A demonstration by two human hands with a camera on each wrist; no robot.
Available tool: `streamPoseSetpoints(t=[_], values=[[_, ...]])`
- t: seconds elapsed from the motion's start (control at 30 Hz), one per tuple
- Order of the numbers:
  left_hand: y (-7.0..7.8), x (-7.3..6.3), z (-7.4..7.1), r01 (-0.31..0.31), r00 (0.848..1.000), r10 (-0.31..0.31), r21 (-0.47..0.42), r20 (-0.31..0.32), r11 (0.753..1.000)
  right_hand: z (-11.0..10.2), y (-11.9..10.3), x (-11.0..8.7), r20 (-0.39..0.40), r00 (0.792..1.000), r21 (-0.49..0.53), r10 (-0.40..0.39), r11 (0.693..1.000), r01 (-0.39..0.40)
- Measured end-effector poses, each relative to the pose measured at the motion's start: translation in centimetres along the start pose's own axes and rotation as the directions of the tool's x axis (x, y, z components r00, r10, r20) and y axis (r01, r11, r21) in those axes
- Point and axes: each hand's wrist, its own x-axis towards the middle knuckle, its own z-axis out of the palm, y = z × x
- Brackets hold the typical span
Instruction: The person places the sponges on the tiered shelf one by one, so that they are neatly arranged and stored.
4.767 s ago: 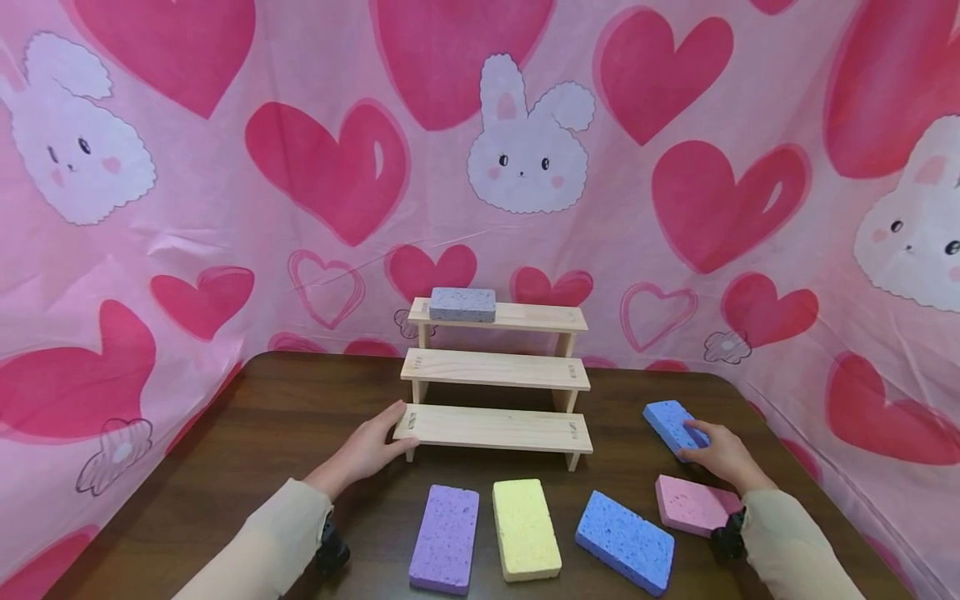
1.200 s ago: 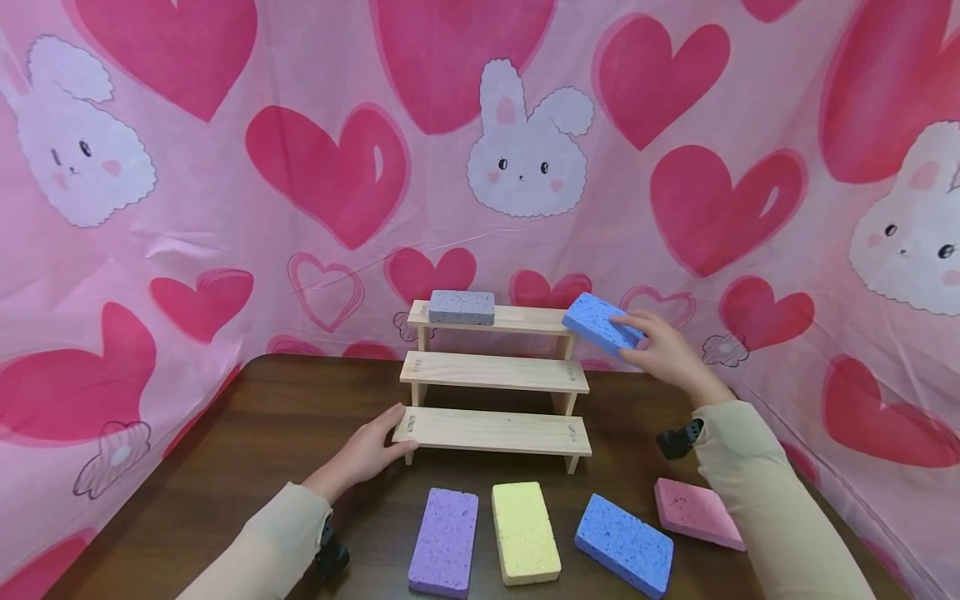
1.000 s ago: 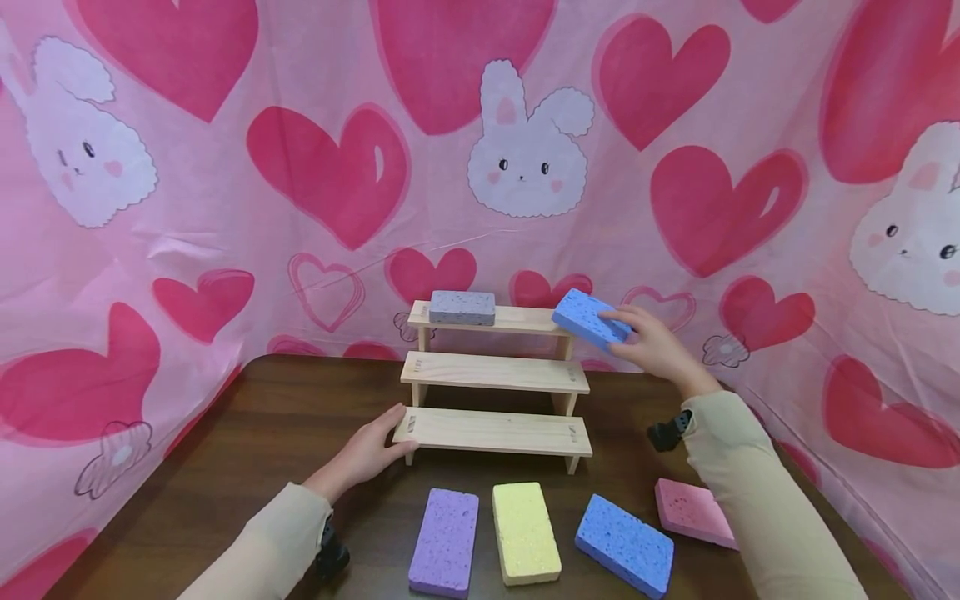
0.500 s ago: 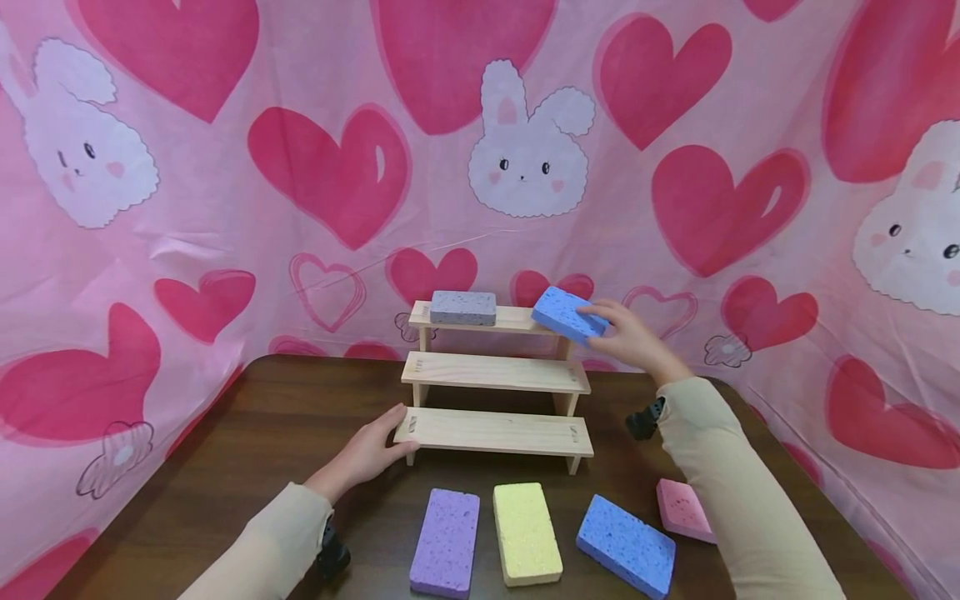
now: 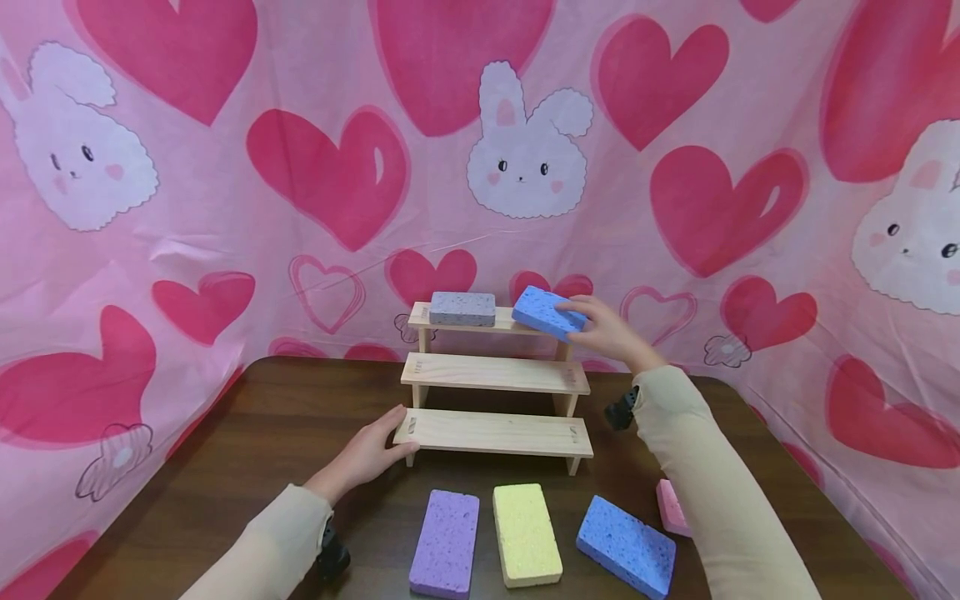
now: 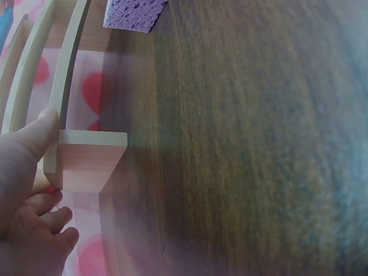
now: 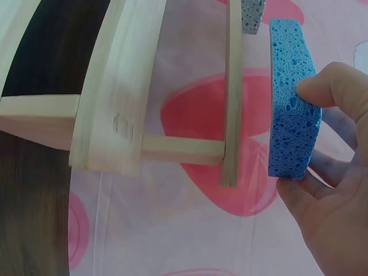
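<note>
**Three-View Inspection: Grip and Clearance**

1. Right side. In the head view we see the right hand (image 5: 611, 329) clamped on the blue sponge (image 5: 543, 311) at the right part of the top shelf (image 5: 504, 318) of the wooden stand (image 5: 491, 372). The sponge lies at an angle to the shelf's length. From this view alone we cannot tell whether the two touch. The right wrist view settles the point: we see a strip of pink backdrop (image 5: 450, 225) between sponge and board, so the sponge is held above the shelf. This view also shows the thumb pressed on the porous side, with the other fingers behind the sponge and at its end.

2. Left side. In the head view we see the left hand (image 5: 363, 454) pinching the left end of the bottom shelf (image 5: 491, 431), thumb at the front edge. The left wrist view adds the remaining fingers, curled beyond the board end, and the face of the support beneath.

3. Surroundings. Only the head view gives the full layout: the grey sponge (image 5: 462, 308) on the top shelf at left; on the counter (image 5: 285, 417), the purple sponge (image 5: 444, 543), the yellow sponge (image 5: 527, 536), a second blue one and the pink sponge (image 5: 673, 508), partly covered by the right sleeve (image 5: 705, 467).
</note>
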Motion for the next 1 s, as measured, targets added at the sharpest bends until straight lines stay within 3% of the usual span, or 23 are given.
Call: streamPoseSetpoints(t=[0.37, 0.6, 1.0], values=[[0.2, -0.1, -0.1, 0.011, 1.000, -0.011, -0.010, 0.004, 1.000, 1.2, -0.2, 1.0, 0.038, 0.999, 0.053, 0.021, 0.998, -0.023], [0.2, -0.1, -0.1, 0.019, 1.000, -0.019, -0.011, 0.005, 1.000, 1.8, 0.2, 1.4, 0.037, 0.998, 0.095, -0.042, 0.995, 0.038], [0.1, -0.1, 0.0, 0.016, 1.000, -0.016, -0.010, 0.002, 1.000, 1.9, -0.2, 1.4, 0.084, 0.995, 0.038, 0.063, 0.997, -0.066]])
